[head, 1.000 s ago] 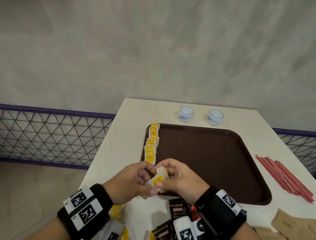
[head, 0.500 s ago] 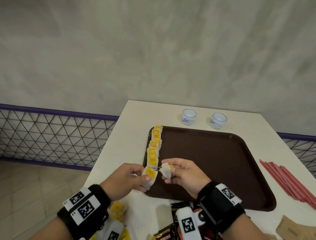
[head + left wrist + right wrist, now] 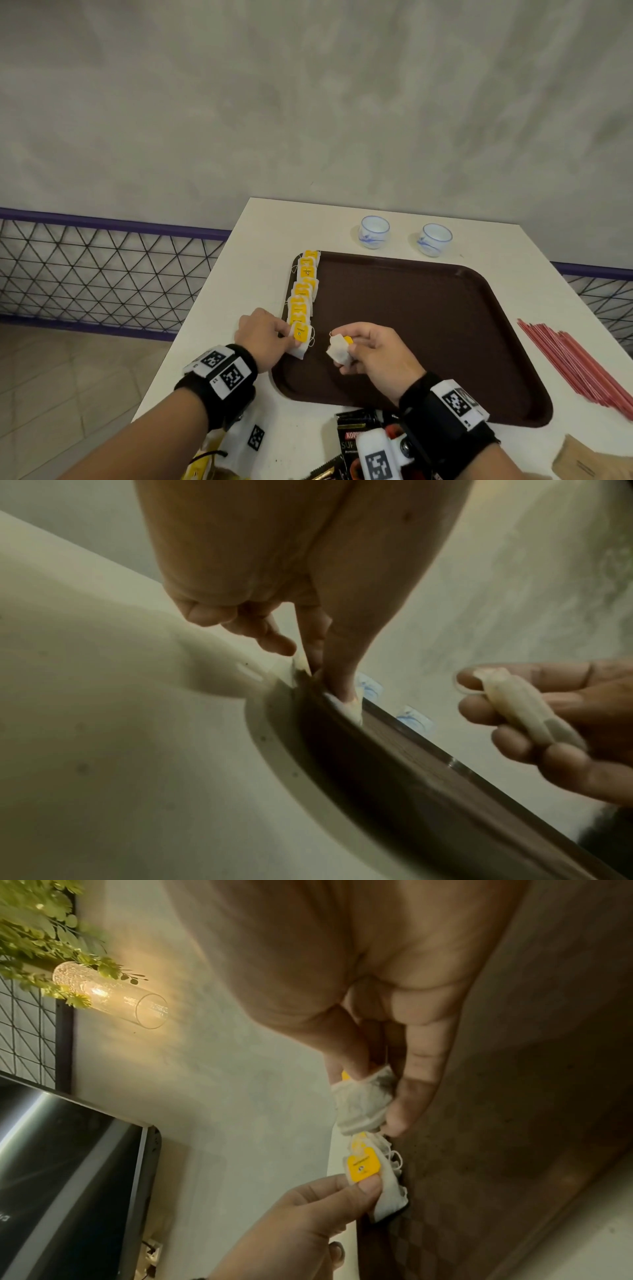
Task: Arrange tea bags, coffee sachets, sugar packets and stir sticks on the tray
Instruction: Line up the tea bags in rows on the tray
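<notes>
A brown tray (image 3: 428,325) lies on the white table. Several tea bags with yellow tags (image 3: 303,291) form a row along its left edge. My left hand (image 3: 289,337) pinches one more tea bag (image 3: 300,339) by its tag at the near end of that row, on the tray's rim. The right wrist view shows the thumb on this tea bag's yellow tag (image 3: 363,1167). My right hand (image 3: 346,349) holds a second tea bag (image 3: 337,349) just above the tray, curled fingers and thumb round it (image 3: 363,1102). This second tea bag (image 3: 524,710) also shows in the left wrist view.
Two small white cups (image 3: 374,231) (image 3: 434,238) stand behind the tray. Red stir sticks (image 3: 575,363) lie to its right. Black coffee sachets (image 3: 352,442), brown packets (image 3: 589,459) and loose tea bags (image 3: 202,466) lie near me. The table's left edge is close to my left hand.
My hands were together with two tea bags and have drawn apart. The left carried one bag forward and left to the end of the row; the right kept the other over the tray.
</notes>
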Demonstrator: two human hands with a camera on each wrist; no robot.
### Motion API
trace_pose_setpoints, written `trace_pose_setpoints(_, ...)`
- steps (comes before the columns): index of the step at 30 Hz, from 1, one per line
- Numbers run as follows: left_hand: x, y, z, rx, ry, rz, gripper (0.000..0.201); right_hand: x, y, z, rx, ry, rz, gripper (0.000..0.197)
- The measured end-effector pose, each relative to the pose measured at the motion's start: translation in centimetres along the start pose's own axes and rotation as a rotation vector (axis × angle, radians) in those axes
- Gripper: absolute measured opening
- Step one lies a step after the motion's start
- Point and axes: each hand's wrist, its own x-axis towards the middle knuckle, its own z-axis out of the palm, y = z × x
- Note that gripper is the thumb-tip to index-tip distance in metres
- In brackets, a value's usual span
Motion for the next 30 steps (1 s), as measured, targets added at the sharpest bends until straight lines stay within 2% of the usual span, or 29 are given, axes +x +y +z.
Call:
trace_pose_setpoints(5, -0.2, 0.4, 0.4, 0.110, 0.114, -0.022, 0.017, 0.1, 0.3, -0.8, 0.004, 0.040, -0.010, 0.031)
trace_pose_setpoints(9, -0.3, 0.8, 0.2, 0.079, 0.187, 0.004, 0.027, 0.2, 0.5, -0.9, 0.006, 0.060, -0.024, 0.026)
trace_pose_setpoints(14, -0.8, 0.7, -1.0, 0.040, 0.099, 0.015, 0.053, 0.0, 0.2, -0.7, -0.012, 0.056, -0.042, 0.027)
trace_pose_setpoints(16, -1.6, 0.9, -1.9, 0.025, 0.117, 0.087, 0.051, -0.1, 0.0, -0.6, 0.026, 0.046, -0.040, 0.028)
trace_pose_setpoints(18, -2.7, 1.3, -2.5, -0.098, 0.116, 0.211, 0.039, -0.2, -0.4, -0.6, 0.095, 0.015, -0.043, 0.028)
trace_pose_setpoints(20, -4.4, 2.2, -2.8, -0.343, -0.012, 0.285, 0.036, -0.4, -0.8, -0.6, 0.151, -0.005, -0.059, 0.027)
trace_pose_setpoints(22, -5.7, 3.3, -2.5, -0.481, -0.146, 0.300, 0.043, -0.7, -1.2, -0.5, 0.170, -0.016, -0.074, 0.025)
trace_pose_setpoints(23, -6.2, 3.8, -2.2, -0.510, -0.165, 0.300, 0.041, -0.8, -1.4, -0.4, 0.167, -0.024, -0.080, 0.024)
trace_pose_setpoints(27, -6.9, 4.3, -1.6, -0.569, -0.074, 0.287, 0.026, -1.5, -2.0, 0.2, 0.064, -0.015, -0.109, 0.024)
trace_pose_setpoints(30, -7.3, 4.2, -1.5, -0.570, -0.096, 0.298, 0.027, -1.9, -2.3, 0.1, -0.062, 0.022, -0.150, 0.027)
